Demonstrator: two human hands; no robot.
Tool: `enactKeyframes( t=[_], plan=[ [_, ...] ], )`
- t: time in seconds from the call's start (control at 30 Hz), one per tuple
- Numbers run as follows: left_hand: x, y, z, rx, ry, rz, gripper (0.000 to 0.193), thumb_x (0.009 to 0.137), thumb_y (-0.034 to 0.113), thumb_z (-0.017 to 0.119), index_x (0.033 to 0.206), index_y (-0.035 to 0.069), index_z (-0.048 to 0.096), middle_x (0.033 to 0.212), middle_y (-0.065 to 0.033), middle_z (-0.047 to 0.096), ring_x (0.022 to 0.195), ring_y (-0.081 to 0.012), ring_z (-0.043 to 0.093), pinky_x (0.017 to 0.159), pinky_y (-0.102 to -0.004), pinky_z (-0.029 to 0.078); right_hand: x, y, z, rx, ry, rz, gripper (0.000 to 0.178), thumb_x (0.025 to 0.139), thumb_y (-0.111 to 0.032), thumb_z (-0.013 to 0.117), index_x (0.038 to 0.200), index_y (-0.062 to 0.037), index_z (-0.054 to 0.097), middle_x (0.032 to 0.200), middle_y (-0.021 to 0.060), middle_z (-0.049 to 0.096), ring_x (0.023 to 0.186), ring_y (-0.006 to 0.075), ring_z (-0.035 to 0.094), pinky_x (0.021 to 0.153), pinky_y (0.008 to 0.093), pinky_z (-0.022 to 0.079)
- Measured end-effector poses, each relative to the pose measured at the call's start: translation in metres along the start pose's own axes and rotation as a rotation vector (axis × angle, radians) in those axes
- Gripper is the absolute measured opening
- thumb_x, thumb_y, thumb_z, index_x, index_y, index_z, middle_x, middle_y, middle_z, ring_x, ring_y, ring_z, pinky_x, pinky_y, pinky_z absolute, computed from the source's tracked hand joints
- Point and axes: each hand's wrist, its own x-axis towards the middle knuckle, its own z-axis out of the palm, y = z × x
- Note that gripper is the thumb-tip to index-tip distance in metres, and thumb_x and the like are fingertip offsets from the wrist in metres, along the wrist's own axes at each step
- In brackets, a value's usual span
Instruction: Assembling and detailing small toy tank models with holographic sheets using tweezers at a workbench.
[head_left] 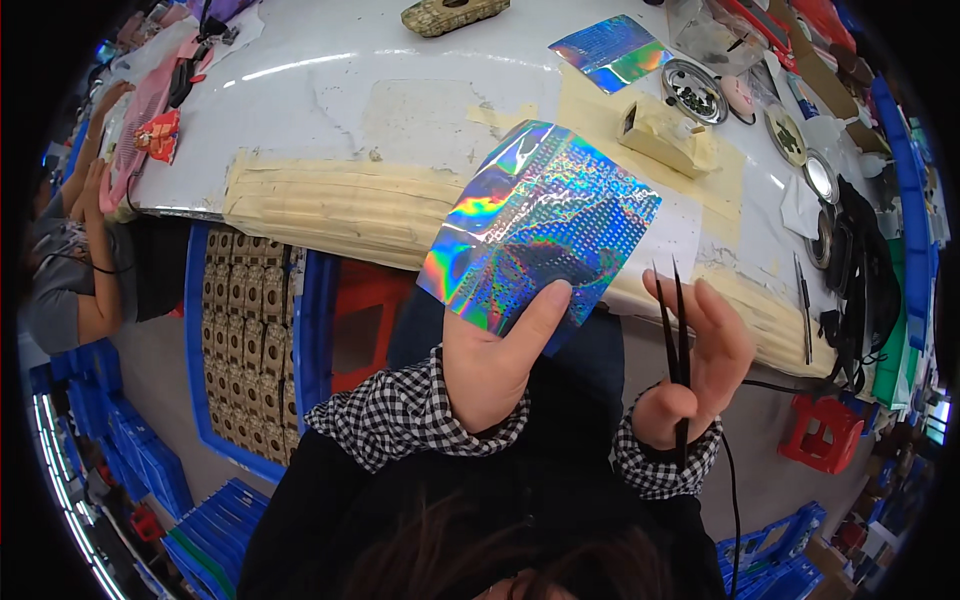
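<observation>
Between the thumb and fingers of my left hand [490,370] is a shiny holographic sticker sheet [555,215], covered with rows of tiny marks. It is tilted above the near edge of the table, and most of my left fingers are hidden behind it. My right hand [715,345], just right of the sheet, is closed around black tweezers [682,360]. Their two tips point up and stand slightly apart, with nothing visible between them. The tweezers are clear of the sheet.
A second holographic sheet [612,52] lies on the white table [330,110], near a round metal dish [693,92] of small dark parts and a taped block [665,138]. A camouflage housing [452,14] sits farther back. A blue crate [196,340] of similar housings stands lower left; a co-worker's arms [92,215] are beyond.
</observation>
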Motion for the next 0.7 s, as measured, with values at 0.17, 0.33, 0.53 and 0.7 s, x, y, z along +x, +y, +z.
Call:
enactKeyframes(
  t=[0.17,0.33,0.53,0.7],
  plan=[
    [-0.002,-0.002,-0.004,0.041,-0.055,-0.001,0.038,0.086,-0.007,0.056,0.123,-0.002,0.049,0.116,-0.0098,0.059,0.107,-0.0181,0.057,0.092,-0.0314,0.045,0.017,-0.011,-0.004,-0.213,-0.187,-0.127,0.046,0.072,-0.02,0.08,0.108,0.0007,0.061,0.103,0.015,0.068,0.104,0.0322,0.063,0.087,0.0378,0.052],
    [-0.004,-0.001,-0.004,0.075,-0.06,0.0,0.037,0.087,-0.007,0.055,0.123,-0.002,0.05,0.116,-0.0102,0.06,0.107,-0.0183,0.057,0.092,-0.0312,0.045,0.018,-0.009,0.0,-0.257,-0.212,-0.201,0.047,0.068,-0.011,0.082,0.109,-0.0019,0.062,0.102,0.0138,0.068,0.102,0.0315,0.063,0.086,0.0373,0.052],
    [-0.004,-0.002,-0.004,0.043,-0.062,0.009,0.029,0.088,-0.006,0.056,0.117,-0.004,0.054,0.112,-0.0093,0.062,0.102,-0.0156,0.059,0.089,-0.0283,0.047,0.018,-0.008,0.004,-0.262,-0.219,-0.18,0.045,0.067,-0.006,0.081,0.108,-0.0024,0.063,0.101,0.0126,0.068,0.105,0.0318,0.062,0.086,0.0372,0.052],
    [-0.002,-0.003,-0.006,0.089,-0.101,0.014,0.027,0.088,-0.005,0.056,0.115,-0.003,0.056,0.11,-0.0087,0.063,0.101,-0.0152,0.06,0.087,-0.0278,0.047,0.019,-0.007,0.003,-0.267,-0.226,-0.18,0.045,0.067,-0.004,0.08,0.108,-0.0022,0.063,0.101,0.0122,0.068,0.105,0.032,0.061,0.086,0.0372,0.052]
  ],
)
